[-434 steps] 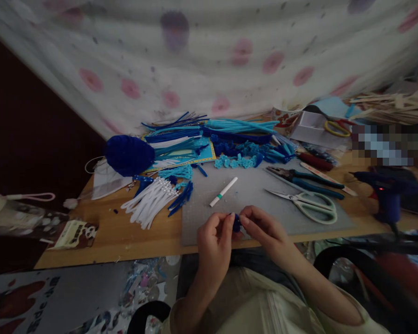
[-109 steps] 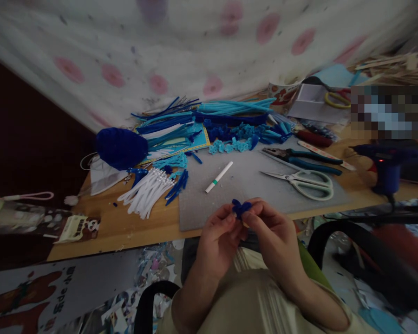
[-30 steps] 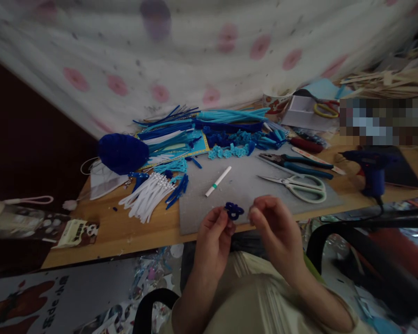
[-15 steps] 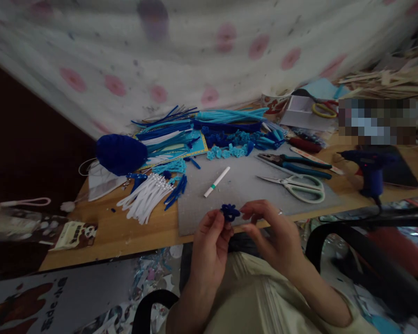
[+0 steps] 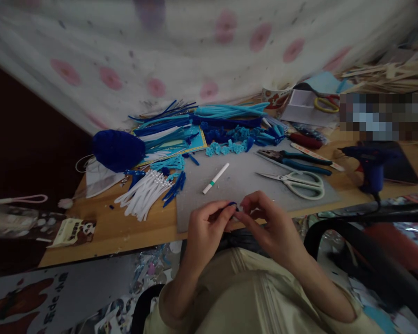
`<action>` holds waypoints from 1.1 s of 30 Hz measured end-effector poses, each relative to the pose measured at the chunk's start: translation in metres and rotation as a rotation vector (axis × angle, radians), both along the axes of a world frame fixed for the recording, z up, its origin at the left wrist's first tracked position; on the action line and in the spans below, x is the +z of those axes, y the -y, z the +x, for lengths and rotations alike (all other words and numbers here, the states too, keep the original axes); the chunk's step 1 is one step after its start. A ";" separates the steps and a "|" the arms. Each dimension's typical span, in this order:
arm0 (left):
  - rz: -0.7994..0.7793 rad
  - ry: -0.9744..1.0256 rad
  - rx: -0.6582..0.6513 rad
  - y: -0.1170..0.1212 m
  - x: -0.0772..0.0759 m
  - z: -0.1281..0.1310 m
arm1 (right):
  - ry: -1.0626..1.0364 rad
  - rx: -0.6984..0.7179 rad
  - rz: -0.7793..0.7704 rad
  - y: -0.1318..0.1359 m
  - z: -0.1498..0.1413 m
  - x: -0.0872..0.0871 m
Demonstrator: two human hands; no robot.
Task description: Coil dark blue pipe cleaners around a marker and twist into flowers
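A small dark blue pipe-cleaner flower (image 5: 233,203) is mostly hidden by fingers, just past the desk's near edge. My left hand (image 5: 209,225) is closed and pinches it between thumb and fingers. From the other side, my right hand (image 5: 264,220) has its thumb and curled fingers at the flower, seeming to pinch its edge. Beyond the hands, a white marker with a green band (image 5: 216,178) lies on the grey mat (image 5: 195,208). Scissors with pale green handles (image 5: 296,183) and blue-handled pliers (image 5: 294,160) rest to the right.
White pipe cleaners with beads (image 5: 144,192) lie at the left, near a dark blue fuzzy bundle (image 5: 118,149). Light blue pipe-cleaner flowers (image 5: 228,147) line the mat's back edge. A blue glue gun (image 5: 371,167) stands at the right. A patterned curtain (image 5: 184,55) hangs behind.
My right hand has moved left to meet the flower. My left fingers have turned over it, so the petals seen before are now mostly covered. The view has shifted slightly.
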State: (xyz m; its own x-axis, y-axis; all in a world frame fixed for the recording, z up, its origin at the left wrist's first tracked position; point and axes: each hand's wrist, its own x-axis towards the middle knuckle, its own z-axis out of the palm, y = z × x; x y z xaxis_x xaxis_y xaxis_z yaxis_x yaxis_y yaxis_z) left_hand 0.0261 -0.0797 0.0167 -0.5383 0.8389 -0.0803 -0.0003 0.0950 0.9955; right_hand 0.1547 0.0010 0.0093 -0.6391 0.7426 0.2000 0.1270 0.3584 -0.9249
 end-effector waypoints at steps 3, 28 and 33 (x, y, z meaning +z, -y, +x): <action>0.012 -0.034 0.069 0.000 -0.005 0.002 | -0.029 -0.076 0.112 0.004 -0.005 -0.003; 0.001 -0.174 0.137 0.009 -0.021 0.002 | 0.094 -0.143 0.050 0.013 -0.024 -0.016; 0.052 -0.213 0.124 0.010 -0.026 0.006 | 0.102 -0.162 0.099 0.016 -0.022 -0.014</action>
State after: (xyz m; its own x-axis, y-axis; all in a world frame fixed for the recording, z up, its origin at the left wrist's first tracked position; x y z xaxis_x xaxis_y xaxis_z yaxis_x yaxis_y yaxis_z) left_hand 0.0322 -0.0897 -0.0089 -0.6372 0.7657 0.0874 0.2014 0.0560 0.9779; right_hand 0.1325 -0.0149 -0.0045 -0.5339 0.8171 0.2176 0.2812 0.4143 -0.8656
